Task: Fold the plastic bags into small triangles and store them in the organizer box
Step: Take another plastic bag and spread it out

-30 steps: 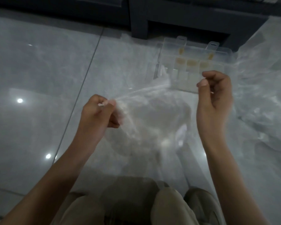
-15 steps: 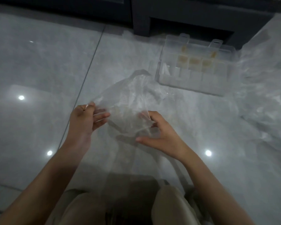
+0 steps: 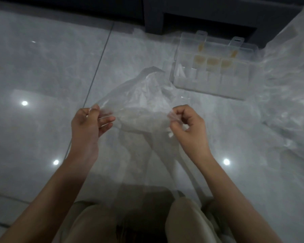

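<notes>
The person sits on the grey tiled floor (image 3: 42, 71) and holds one clear plastic bag (image 3: 140, 100) up in front of the knees. The left hand (image 3: 89, 123) pinches one edge of the film between thumb and forefinger, its other fingers lying loosely extended beneath the sheet. The right hand (image 3: 188, 127) is curled tightly, nipping the opposite edge in its fingertips. Holding the bag at two points well apart lets the limp film hang and spread, which looks like preparation for flattening it before the first fold; no crease or triangle is yet formed. The upper part of the bag billows crumpled toward the organizer box (image 3: 209, 89), which lies open on the floor just beyond, within easy reach for stowing. Some of its rear compartments hold small tan folded pieces (image 3: 211, 62), probably finished bags; the nearer compartments cannot be made out clearly. A heap of further clear bags (image 3: 288, 88) lies to the right of the box, below dark furniture (image 3: 200, 13).
</notes>
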Demonstrator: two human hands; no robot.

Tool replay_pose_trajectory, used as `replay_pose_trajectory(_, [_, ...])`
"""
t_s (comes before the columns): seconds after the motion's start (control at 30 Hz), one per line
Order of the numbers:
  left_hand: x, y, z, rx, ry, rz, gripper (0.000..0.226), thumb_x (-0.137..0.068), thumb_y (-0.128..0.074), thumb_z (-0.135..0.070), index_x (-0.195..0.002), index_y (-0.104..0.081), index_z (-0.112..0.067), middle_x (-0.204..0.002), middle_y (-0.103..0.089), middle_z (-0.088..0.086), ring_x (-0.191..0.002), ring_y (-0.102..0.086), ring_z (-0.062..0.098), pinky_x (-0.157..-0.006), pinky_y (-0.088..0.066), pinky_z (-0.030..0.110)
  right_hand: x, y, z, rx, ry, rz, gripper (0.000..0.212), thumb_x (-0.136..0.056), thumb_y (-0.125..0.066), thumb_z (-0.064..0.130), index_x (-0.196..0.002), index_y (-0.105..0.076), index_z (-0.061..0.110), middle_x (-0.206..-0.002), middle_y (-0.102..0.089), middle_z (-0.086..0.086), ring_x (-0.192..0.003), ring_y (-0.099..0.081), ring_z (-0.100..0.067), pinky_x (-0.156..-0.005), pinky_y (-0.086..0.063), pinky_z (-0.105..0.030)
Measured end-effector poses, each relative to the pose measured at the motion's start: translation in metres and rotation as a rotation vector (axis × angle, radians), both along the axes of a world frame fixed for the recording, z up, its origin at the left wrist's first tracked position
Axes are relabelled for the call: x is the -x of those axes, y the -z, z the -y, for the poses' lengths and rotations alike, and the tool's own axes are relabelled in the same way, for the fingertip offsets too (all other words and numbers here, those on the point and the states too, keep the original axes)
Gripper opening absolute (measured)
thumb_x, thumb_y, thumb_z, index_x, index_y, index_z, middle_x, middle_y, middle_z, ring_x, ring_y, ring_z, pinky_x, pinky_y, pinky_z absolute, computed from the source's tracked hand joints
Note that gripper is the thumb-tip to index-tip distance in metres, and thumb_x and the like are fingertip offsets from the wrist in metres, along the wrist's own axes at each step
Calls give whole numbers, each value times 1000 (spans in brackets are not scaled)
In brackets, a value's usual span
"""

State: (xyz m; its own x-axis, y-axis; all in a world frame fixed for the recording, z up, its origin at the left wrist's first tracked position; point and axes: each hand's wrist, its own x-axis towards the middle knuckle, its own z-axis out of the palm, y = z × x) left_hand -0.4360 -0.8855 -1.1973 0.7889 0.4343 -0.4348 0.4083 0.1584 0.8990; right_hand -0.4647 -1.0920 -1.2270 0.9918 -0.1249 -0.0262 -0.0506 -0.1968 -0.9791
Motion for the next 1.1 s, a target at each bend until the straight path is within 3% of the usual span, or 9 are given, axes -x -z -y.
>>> replay_pose_trajectory(0.17, [8,4,-3,-68,-34,64,20,-101,-46,-14,-82,-42,-17,-73,-61,1,-56,-65,5,-58,-53,17,3,5,18,360,256,156,25,-85,-49,-1,-105,-58,10,-98,-58,10,-79,-51,6,-64,-37,-9])
replay_pose_trajectory(0.3, [19,9,-5,-180,47,154,22,-101,-46,-15,-80,-42,-19,-64,-65,-10,-60,-65,4,-64,-53,17,7,13,27,594,281,235,27,-86,-45,0,-112,-54,5,-110,-59,-5,-75,-48,-5,-58,-37,-22])
replay_pose_trajectory(0.5, [25,21,-5,-13,-24,45,28,-100,-49,-15,-74,-42,-19,-63,-65,-9,-52,-50,1,-49,-37,14,19,23,22,124,181,-88,31,-86,-36,2,-98,-58,20,-81,-62,17,-70,-57,-5,-67,-46,-24])
replay_pose_trajectory(0.57, [26,25,-12,-22,7,-50,28,-99,-50,-14,-72,-42,-18,-54,-61,-8,-47,-44,1,-47,-31,15,25,28,31,184,-33,-192,29,-87,-41,3,-98,-60,22,-89,-64,16,-80,-59,0,-76,-44,-19])
replay_pose_trajectory(0.67, [36,31,-29,-169,128,-124,25,-98,-53,-15,-73,-46,-13,-51,-58,-10,-46,-47,1,-56,-37,20,35,29,51,262,-452,-321,33,-98,-43,1,-121,-57,20,-117,-59,12,-105,-53,7,-89,-35,-7])
replay_pose_trajectory(0.8, [48,39,-46,-273,173,-143,29,-96,-55,-13,-69,-47,-12,-54,-61,-9,-49,-50,1,-62,-39,26,38,26,67,342,-515,-370,32,-99,-51,18,-130,-50,26,-126,-54,15,-112,-50,8,-98,-39,-13])
replay_pose_trajectory(0.9, [46,42,-50,-386,221,-143,25,-96,-55,-10,-71,-53,-12,-67,-64,-2,-54,-54,-3,-63,-42,22,32,13,81,275,-666,-535,75,-73,-67,58,-138,-35,41,-131,-37,29,-121,-39,13,-96,-40,-10])
replay_pose_trajectory(0.97, [36,43,-50,-462,266,-103,20,-96,-54,-10,-77,-57,-15,-78,-63,-1,-60,-56,-8,-66,-43,18,23,0,87,274,-765,-582,92,-59,-70,68,-137,-24,52,-134,-26,34,-123,-32,16,-93,-36,-3])
replay_pose_trajectory(1.1, [-8,46,-34,-467,390,-17,13,-96,-55,-15,-106,-63,-11,-98,-65,1,-83,-59,3,-74,-44,13,-7,-2,80,264,-406,-287,59,-84,-67,35,-131,-34,47,-135,-35,13,-117,-43,2,-97,-34,-3])
